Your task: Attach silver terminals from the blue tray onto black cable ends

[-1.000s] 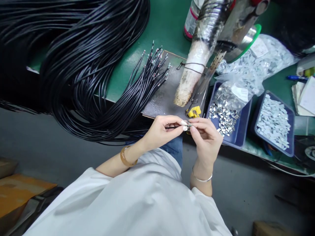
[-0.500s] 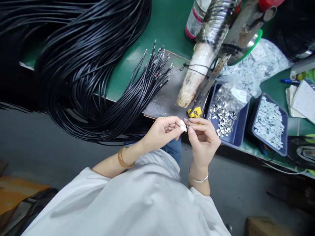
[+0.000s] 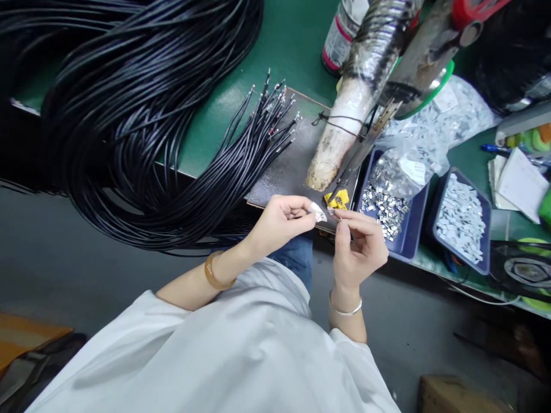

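My left hand is closed in a pinch, with white coverings on the tips of its thumb and index finger. Whatever sits between those fingertips is too small to make out. My right hand also pinches, thumb against index finger, around something tiny that I cannot identify. A narrow gap separates the two sets of fingertips, at the table's front edge. Just beyond them lies a yellow piece, under the tip of a dark metal bar. Left of the hands, a bundle of black cables ends in stripped tips with coloured wires.
A white wrapped tube slants down over a dark plate. To the right stand a blue tray of small metal clips and another tray of pale flat pieces. Plastic bags and a jar lie behind.
My hands have drawn slightly apart; the fingertips were together half a second ago. The left fingertips shifted up a little, the right hand moved slightly right. The view has shifted a little.
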Demonstrator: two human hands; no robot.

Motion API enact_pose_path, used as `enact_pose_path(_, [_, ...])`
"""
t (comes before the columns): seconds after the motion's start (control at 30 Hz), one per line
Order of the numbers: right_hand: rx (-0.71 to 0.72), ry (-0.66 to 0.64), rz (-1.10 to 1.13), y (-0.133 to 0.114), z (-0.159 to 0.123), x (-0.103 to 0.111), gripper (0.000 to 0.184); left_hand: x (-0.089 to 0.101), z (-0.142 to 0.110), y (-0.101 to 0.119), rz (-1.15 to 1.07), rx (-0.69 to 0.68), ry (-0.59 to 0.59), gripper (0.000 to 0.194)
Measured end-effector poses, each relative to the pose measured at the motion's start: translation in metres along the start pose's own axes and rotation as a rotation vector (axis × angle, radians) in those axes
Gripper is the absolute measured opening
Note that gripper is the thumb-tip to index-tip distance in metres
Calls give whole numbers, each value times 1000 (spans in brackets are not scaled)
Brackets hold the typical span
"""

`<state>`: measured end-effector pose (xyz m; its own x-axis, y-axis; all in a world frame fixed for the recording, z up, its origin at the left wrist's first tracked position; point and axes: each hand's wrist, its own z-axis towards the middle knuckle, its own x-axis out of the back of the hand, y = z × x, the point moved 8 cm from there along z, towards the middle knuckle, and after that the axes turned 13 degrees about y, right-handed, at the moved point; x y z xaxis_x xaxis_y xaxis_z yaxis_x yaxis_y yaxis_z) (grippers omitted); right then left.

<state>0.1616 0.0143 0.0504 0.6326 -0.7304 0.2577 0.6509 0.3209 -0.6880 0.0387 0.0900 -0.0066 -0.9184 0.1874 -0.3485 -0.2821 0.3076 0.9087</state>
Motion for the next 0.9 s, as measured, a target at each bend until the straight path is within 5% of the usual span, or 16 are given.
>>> enact_pose_path(0.1, [-37, -45, 0, 5, 2, -4, 8, 2, 1, 1, 28, -18, 19, 11])
enact_pose_path(0.47, [193, -58, -58, -6, 0, -6, 19, 0, 4, 6, 10, -50, 68, 8])
enact_pose_path(0.9, [141, -56, -90, -5, 7, -9, 21, 1, 4, 8, 124, -122, 107, 11])
